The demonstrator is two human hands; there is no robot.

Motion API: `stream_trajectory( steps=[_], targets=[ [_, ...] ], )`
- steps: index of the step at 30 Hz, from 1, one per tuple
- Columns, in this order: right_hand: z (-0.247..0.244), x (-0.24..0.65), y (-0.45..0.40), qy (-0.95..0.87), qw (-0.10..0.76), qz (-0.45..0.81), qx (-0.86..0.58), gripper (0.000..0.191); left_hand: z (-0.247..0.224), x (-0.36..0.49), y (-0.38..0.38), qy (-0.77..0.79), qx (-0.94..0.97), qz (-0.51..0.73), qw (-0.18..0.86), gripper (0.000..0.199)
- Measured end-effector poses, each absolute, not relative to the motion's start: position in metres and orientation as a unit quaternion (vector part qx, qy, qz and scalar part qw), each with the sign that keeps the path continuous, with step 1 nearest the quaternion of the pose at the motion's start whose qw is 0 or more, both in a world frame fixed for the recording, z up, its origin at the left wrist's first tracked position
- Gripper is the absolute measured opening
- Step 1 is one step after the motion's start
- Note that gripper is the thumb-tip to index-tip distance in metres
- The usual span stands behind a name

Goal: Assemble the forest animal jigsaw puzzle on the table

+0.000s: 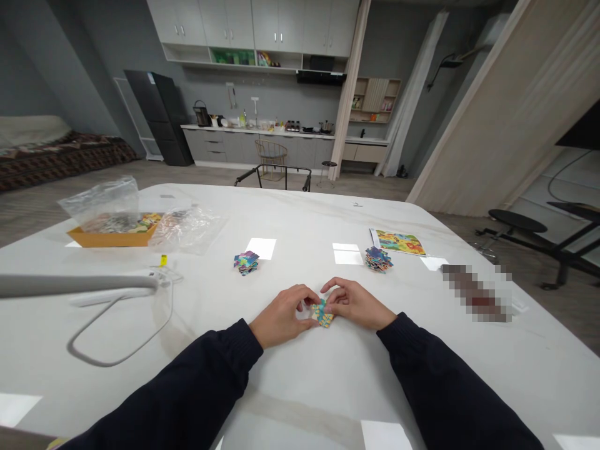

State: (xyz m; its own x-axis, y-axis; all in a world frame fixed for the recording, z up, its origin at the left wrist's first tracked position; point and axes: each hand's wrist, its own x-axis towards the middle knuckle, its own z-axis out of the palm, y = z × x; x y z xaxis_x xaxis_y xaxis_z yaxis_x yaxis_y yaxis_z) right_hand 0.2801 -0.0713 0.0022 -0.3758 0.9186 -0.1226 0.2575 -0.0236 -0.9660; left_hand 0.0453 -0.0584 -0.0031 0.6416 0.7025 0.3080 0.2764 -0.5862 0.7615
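Small colourful jigsaw puzzle pieces (pixel 323 314), in teal, yellow and cream, are between my two hands, close to the tabletop. My left hand (pixel 287 314) grips their left side with thumb and fingers. From the right, my right hand (pixel 356 304) pinches the upper right part, its index finger raised and curved. Whether this is one piece or a few joined together I cannot tell. Beyond my left hand lies a pile of puzzle pieces (pixel 246 262). A second pile of pieces (pixel 377 259) is beyond my right hand.
An orange box (pixel 112 238) with more pieces stands at the left, beside crumpled clear plastic (pixel 190 230). Nearer is a white lamp-like arm (pixel 79 284) with a looping cable. A picture sheet (pixel 400 242) lies at the right, near a blurred-out item (pixel 475 294). A chair stands behind the table.
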Motion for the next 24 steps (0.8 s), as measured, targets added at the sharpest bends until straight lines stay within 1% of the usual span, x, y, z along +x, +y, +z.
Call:
stream_trajectory(
  steps=[2,5,7,9,11,12,15,16,18,21,22,24],
  targets=[
    [0.007,0.277,-0.076,-0.66,0.293,0.501,-0.477,0.05,-0.005,0.046,-0.059,0.292,0.841,0.303,0.341,0.026],
    [0.014,0.269,-0.084,-0.741,0.264,0.374,-0.492,0.052,-0.008,0.047,-0.06,0.287,0.847,0.299,0.332,0.03],
    [0.019,0.268,-0.088,-0.778,0.24,0.304,-0.494,0.045,-0.008,0.046,-0.059,0.283,0.854,0.289,0.327,0.037],
    [0.022,0.276,-0.09,-0.793,0.223,0.272,-0.498,0.036,-0.005,0.041,-0.054,0.277,0.865,0.278,0.311,0.044],
    [0.025,0.295,-0.093,-0.793,0.209,0.258,-0.511,0.033,0.001,0.028,-0.045,0.282,0.874,0.284,0.276,0.047],
    [0.026,0.308,-0.096,-0.79,0.203,0.256,-0.518,0.033,0.005,0.019,-0.038,0.293,0.874,0.295,0.249,0.045],
    [0.028,0.35,-0.108,-0.765,0.169,0.304,-0.542,0.037,0.014,-0.02,-0.013,0.37,0.851,0.344,0.142,0.026],
    [0.028,0.363,-0.114,-0.75,0.159,0.318,-0.557,0.038,0.016,-0.034,-0.005,0.402,0.839,0.349,0.11,0.025],
    [0.027,0.381,-0.125,-0.728,0.153,0.338,-0.576,0.04,0.016,-0.06,0.009,0.463,0.815,0.342,0.059,0.032],
    [0.024,0.391,-0.135,-0.715,0.155,0.341,-0.591,0.043,0.011,-0.084,0.02,0.541,0.779,0.316,0.031,0.046],
    [0.023,0.391,-0.137,-0.715,0.154,0.34,-0.591,0.044,0.008,-0.087,0.021,0.555,0.77,0.313,0.031,0.046],
    [0.02,0.39,-0.137,-0.716,0.154,0.338,-0.591,0.045,0.002,-0.087,0.023,0.566,0.759,0.319,0.035,0.04]
  ],
)
